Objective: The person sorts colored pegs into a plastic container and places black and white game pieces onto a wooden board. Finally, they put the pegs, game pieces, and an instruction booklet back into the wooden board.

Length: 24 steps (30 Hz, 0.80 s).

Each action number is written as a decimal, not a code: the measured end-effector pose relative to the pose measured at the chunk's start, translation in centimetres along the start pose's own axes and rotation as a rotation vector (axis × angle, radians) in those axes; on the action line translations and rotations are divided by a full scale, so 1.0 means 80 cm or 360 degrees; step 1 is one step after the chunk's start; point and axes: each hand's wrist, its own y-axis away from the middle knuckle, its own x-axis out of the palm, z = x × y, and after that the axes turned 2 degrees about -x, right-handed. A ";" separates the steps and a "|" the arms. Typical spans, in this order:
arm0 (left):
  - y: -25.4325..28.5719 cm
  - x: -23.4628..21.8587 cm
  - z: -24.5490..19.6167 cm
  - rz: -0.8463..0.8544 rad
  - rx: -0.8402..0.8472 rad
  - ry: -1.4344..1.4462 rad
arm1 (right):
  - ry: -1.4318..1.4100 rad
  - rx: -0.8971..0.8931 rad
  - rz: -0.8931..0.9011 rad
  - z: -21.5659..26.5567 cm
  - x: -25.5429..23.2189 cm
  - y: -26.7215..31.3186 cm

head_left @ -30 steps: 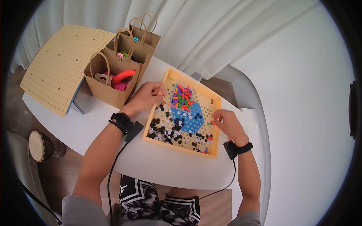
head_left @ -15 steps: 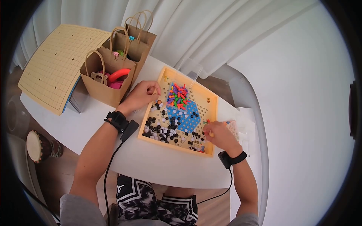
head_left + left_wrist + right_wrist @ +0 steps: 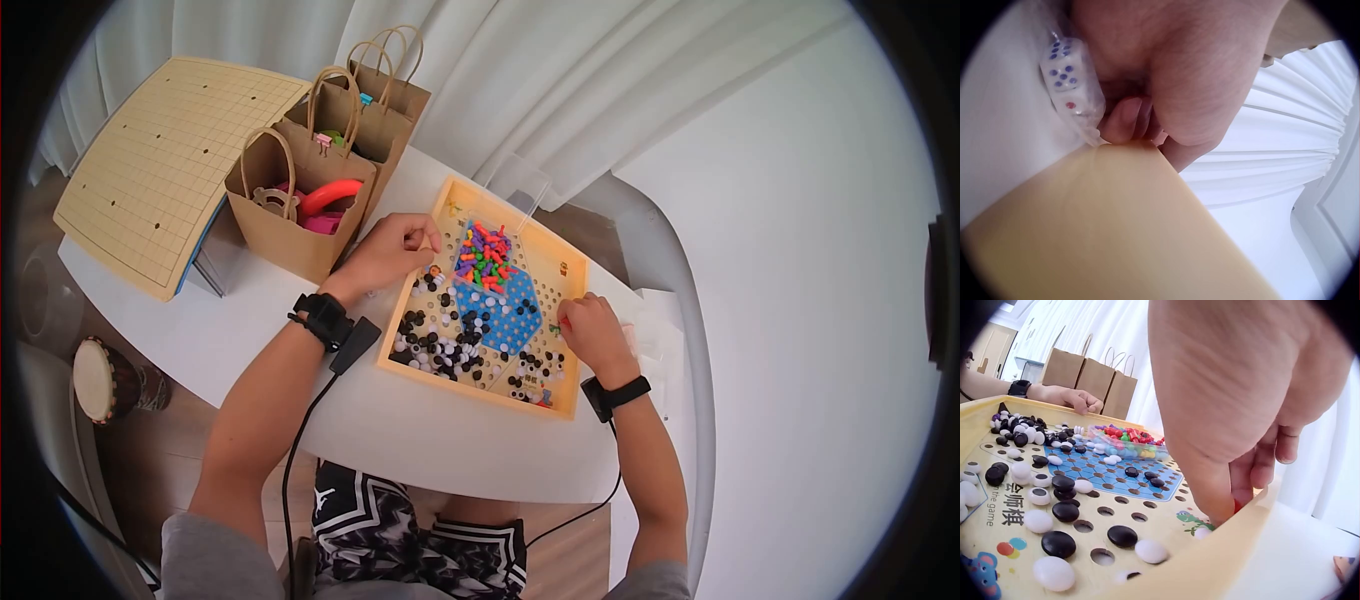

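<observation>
My left hand (image 3: 392,247) grips the left rim of a shallow wooden game box (image 3: 480,396), fingers curled at its edge. My right hand (image 3: 595,335) is over the opposite rim with a small red peg (image 3: 1238,505) between its fingers, mostly hidden by them. Black and white game stones (image 3: 440,345) lie scattered over the box's near and left parts. A clear container of coloured pegs (image 3: 485,257) stands inside the box, overlapping a blue hexagon (image 3: 510,322) printed on the floor. Beside the left hand is a plastic bag of dice (image 3: 1065,75).
Brown paper bags (image 3: 300,240) holding toys stand at the back left, next to a curved gridded board (image 3: 170,170). A clear lid (image 3: 520,188) lies behind the box. Right of the box is some clear plastic packaging (image 3: 655,345). A drum (image 3: 100,382) stands on the floor.
My right hand dipped into the box's right side, then rose back towards the rim with the red peg. A red piece that lay near the right rim is gone from there. The left hand stays.
</observation>
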 end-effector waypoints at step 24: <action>-0.002 -0.001 0.003 -0.0005 -0.0035 -0.0011 | -0.1033 0.0006 -0.0391 0.051 -0.029 -0.132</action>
